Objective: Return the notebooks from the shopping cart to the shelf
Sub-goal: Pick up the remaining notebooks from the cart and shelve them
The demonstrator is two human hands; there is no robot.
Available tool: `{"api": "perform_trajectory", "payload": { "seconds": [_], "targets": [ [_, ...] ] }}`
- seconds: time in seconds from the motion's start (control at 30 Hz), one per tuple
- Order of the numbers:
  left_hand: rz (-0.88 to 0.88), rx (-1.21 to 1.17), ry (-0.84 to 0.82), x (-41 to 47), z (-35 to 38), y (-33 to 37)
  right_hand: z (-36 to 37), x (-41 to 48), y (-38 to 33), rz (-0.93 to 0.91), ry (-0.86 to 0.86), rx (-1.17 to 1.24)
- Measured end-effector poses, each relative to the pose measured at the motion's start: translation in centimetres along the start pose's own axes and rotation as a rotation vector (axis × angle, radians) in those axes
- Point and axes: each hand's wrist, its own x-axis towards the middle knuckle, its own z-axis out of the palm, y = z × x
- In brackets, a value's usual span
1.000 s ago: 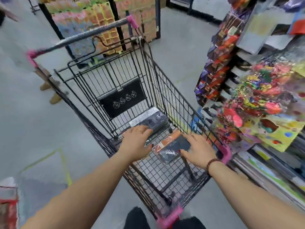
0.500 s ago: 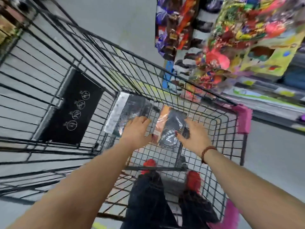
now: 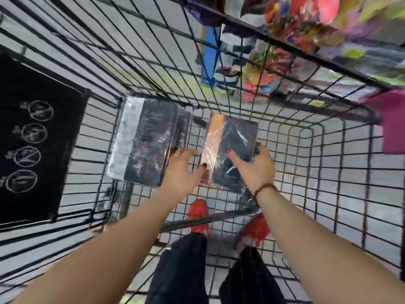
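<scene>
Down on the wire floor of the shopping cart (image 3: 328, 172), the right hand (image 3: 254, 165) clasps the orange-edged notebook (image 3: 232, 150), thumb on top. Left of it, the left hand (image 3: 182, 172) spreads its fingers (image 3: 186, 153) loosely, touching the larger notebook (image 3: 146, 145).

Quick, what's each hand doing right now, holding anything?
Left hand: open, fingers spread at the edge of the silver-striped notebook, not gripping.
Right hand: closed on the orange-striped notebook.

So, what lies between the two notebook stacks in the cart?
In the head view, only the left hand lies between the left stack and the orange-edged notebook; under it is bare cart mesh.
</scene>
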Motion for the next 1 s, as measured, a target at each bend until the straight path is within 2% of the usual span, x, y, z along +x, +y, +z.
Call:
{"api": "perform_trajectory", "payload": {
  "seconds": [0.23,0.5,0.6,0.7,0.8,0.9,1.0],
  "targets": [
    [-0.154,-0.277,-0.001,1.3,2.3,0.0,1.6,1.7,1.6,0.075,0.05,-0.186],
    [-0.168,-0.375,-0.067,0.9,3.0,0.0,0.6,0.8,3.8,0.059,0.004,-0.141],
    [-0.178,-0.411,-0.104,0.6,3.1,-0.2,0.3,-0.3,4.6,0.116,0.03,-0.042],
    [-0.187,-0.407,-0.13,0.3,3.5,-0.5,-0.1,-1.5,4.3,0.04,0.086,0.133],
    [-0.184,-0.443,-0.143,0.2,3.6,-0.5,-0.6,-2.5,3.3,-0.004,0.024,0.41],
    [-0.204,-0.537,-0.135,-0.1,3.0,0.1,-0.8,-3.0,2.7,-0.04,-0.063,0.463],
    [-0.224,-0.619,-0.056,-0.2,2.0,0.7,-0.3,-3.7,1.2,-0.031,-0.144,0.566]
  ]
}}
